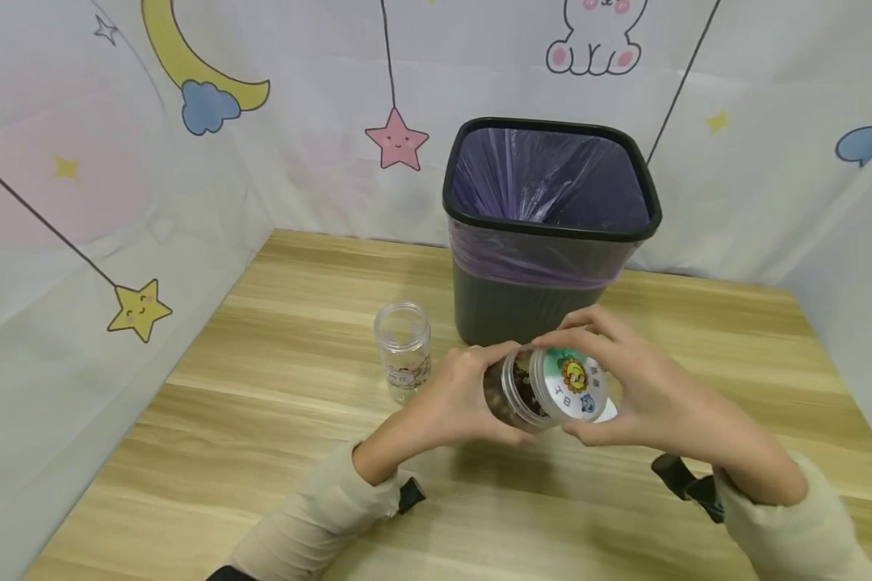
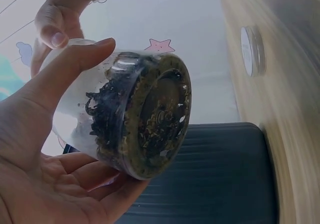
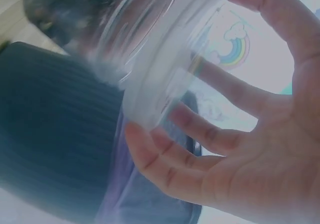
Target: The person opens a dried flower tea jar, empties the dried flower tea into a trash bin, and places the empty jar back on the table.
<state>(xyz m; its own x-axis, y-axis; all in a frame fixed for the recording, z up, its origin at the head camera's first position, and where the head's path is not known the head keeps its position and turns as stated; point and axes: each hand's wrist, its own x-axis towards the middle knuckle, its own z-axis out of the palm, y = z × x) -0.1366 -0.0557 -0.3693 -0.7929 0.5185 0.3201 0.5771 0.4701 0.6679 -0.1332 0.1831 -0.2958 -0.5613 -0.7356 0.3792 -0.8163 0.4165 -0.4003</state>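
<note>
My left hand point(image 1: 467, 395) grips a clear plastic jar point(image 2: 80, 104) around its side. Dark, curled dried bits like tea leaves point(image 2: 107, 112) lie in the jar's lower part, and its mouth tilts toward the right. Between thumb and fingers, my right hand point(image 1: 643, 387) holds a round screw lid point(image 1: 572, 384) with a sunflower sticker. The lid is off the thread at an angle, right by the jar's mouth; whether they touch I cannot tell. A second clear jar point(image 1: 403, 347), uncapped, stands upright on the table left of my hands.
Behind my hands stands a dark bin point(image 1: 526, 311) with a purple liner bag point(image 1: 545, 181). A loose white-topped lid point(image 2: 253, 51) lies on the wooden table point(image 1: 262, 363), partly hidden by my right hand in the head view. Printed cloth point(image 1: 320, 97) hangs behind and at the sides.
</note>
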